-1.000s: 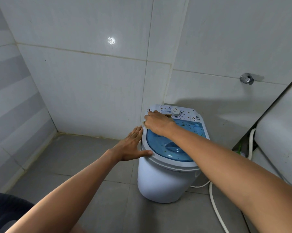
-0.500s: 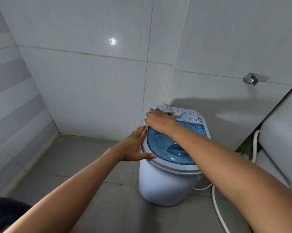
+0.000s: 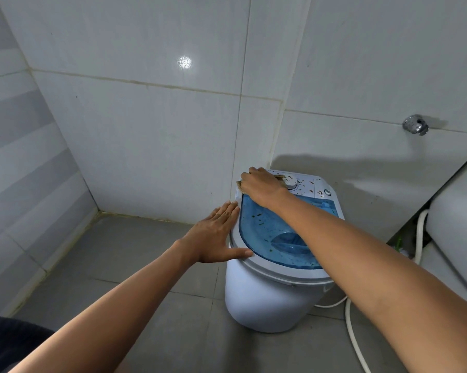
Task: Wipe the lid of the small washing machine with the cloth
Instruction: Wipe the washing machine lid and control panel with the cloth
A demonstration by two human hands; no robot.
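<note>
The small washing machine (image 3: 275, 297) stands on the grey floor by the tiled wall, its blue lid (image 3: 270, 232) flecked with debris. My right hand (image 3: 262, 185) presses a tan cloth (image 3: 239, 185) onto the white control panel (image 3: 310, 185) at the lid's far left corner, fingers curled over it. My left hand (image 3: 215, 235) lies flat against the rim, fingers together, thumb out.

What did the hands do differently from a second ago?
The right hand slid the cloth a little farther back, off the blue lid onto the white control panel beside the dial. The left hand stayed flat against the small washing machine, bracing its rim. Specks remain on the lid.
</note>
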